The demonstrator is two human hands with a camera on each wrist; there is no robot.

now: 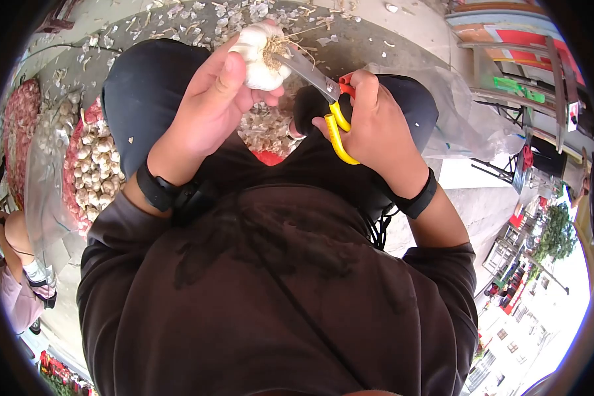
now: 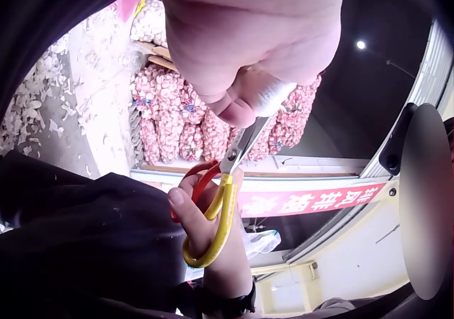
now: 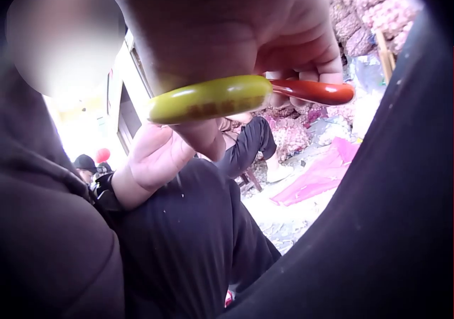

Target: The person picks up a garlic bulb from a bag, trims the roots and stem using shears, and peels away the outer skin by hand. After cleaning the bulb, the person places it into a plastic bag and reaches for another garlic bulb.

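My left hand [image 1: 208,109] holds a white garlic bulb [image 1: 265,74] over my lap, with its tuft of dry roots turned to the right. In the left wrist view the bulb [image 2: 264,92] is partly hidden behind the palm. My right hand [image 1: 381,127] grips scissors [image 1: 337,132] with one yellow and one red handle. Their metal blades [image 1: 312,74] point up and left, tips right at the roots. The right wrist view shows the yellow handle [image 3: 209,99] and the red handle [image 3: 316,92] in the fingers; the blades are hidden there.
Garlic skins and trimmings [image 1: 270,132] lie between my knees, and more scraps litter the ground ahead. On the left stands a red net sack of garlic bulbs [image 1: 94,165], near another person's leg [image 1: 18,234]. Clear plastic sheeting [image 1: 465,119] is beside my right knee. Stacked garlic sacks [image 2: 167,113] stand further off.
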